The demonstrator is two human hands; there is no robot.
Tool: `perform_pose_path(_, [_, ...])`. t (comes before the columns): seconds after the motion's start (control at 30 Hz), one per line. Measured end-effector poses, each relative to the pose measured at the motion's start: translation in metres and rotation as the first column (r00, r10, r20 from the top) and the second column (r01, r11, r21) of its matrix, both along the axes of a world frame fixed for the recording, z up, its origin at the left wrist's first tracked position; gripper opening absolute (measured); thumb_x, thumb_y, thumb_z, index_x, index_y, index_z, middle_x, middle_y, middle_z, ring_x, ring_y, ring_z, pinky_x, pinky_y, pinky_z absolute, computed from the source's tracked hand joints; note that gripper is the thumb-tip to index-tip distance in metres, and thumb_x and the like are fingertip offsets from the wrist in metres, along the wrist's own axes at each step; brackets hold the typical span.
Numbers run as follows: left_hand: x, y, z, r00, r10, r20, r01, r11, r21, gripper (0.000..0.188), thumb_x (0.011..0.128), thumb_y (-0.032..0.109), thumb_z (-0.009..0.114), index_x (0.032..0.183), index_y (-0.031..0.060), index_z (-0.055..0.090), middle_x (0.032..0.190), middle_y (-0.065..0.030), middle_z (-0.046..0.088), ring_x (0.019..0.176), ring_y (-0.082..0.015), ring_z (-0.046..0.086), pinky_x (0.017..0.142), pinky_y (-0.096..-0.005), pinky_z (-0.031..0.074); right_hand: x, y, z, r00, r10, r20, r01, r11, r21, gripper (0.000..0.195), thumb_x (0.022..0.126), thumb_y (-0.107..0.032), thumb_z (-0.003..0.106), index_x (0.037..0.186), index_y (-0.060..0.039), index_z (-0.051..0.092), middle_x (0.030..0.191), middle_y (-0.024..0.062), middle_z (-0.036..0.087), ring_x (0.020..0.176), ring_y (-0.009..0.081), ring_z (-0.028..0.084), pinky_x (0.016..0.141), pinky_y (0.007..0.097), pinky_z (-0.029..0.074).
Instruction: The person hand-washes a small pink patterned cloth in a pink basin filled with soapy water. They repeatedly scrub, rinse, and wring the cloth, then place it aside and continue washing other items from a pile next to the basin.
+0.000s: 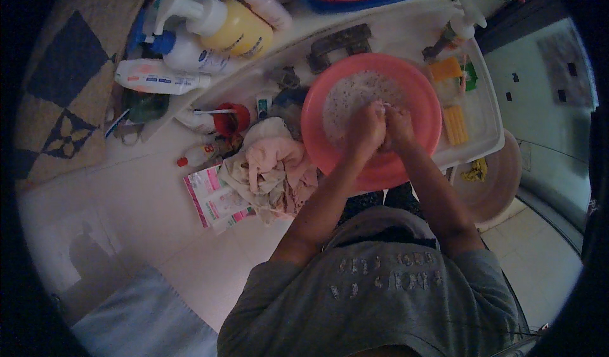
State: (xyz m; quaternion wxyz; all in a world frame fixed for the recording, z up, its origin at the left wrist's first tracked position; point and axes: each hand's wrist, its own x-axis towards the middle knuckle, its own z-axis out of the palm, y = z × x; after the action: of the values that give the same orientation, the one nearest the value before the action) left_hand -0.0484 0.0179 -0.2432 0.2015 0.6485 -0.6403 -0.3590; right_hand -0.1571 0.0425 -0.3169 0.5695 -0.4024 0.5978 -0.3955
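A pink plastic basin (311,155) holds cloudy, foamy water (349,88). My left hand (368,126) and my right hand (399,121) are side by side over the water, inside the rim. Both sets of fingers are curled and almost touch each other. A small whitish bit shows between the fingertips; whether it is foam or part of a wet cloth I cannot tell. What lies under the hands is hidden.
The basin rests in a white sink (495,114) with yellow soap bars (456,125). At left lie crumpled cloths (271,162), a red cup (231,119) and a small bottle (197,155). Pump bottles (238,29) stand on the ledge. Lower right is a tub (506,176).
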Motion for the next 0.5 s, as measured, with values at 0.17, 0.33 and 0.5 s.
perform_pose_path(0.17, [0.036, -0.038, -0.069, 0.994, 0.056, 0.093, -0.067, 0.991, 0.118, 0.041, 0.091, 0.034, 0.044, 0.089, -0.0008, 0.065, 0.087, -0.0230, 0.065, 0.083, -0.0389, 0.062, 0.078, -0.0467, 0.048, 0.028, 0.022, 0.011, 0.982, -0.119, 0.144, 0.079, 0.963, 0.256, 0.033, 0.090, -0.029, 0.049, 0.105, -0.0021, 0.060, 0.096, 0.0109, 0.063, 0.088, 0.0197, 0.060, 0.077, 0.0332, 0.049])
perform_pose_path(0.33, [0.085, -0.038, -0.060, 0.798, 0.491, -0.348, -0.086, 0.665, 0.742, 0.043, 0.093, 0.045, 0.048, 0.093, 0.0060, 0.065, 0.078, -0.0132, 0.066, 0.071, -0.0224, 0.063, 0.066, -0.0346, 0.052, -0.004, 0.002, 0.067, 0.582, -0.312, 0.751, 0.093, 0.943, 0.320, 0.042, 0.092, -0.036, 0.050, 0.116, -0.0031, 0.057, 0.111, 0.0123, 0.061, 0.102, 0.0240, 0.059, 0.088, 0.0375, 0.048])
perform_pose_path(0.5, [0.110, -0.007, -0.053, 0.549, 0.569, -0.612, 0.223, 0.606, 0.764, 0.045, 0.090, 0.045, 0.058, 0.115, 0.0075, 0.058, 0.090, -0.0060, 0.065, 0.074, -0.0140, 0.062, 0.066, -0.0268, 0.052, -0.032, -0.008, 0.088, 0.136, -0.341, 0.930, -0.075, 0.933, 0.353, 0.049, 0.094, -0.041, 0.048, 0.124, -0.0034, 0.052, 0.122, 0.0142, 0.057, 0.113, 0.0319, 0.054, 0.098, 0.0474, 0.043])
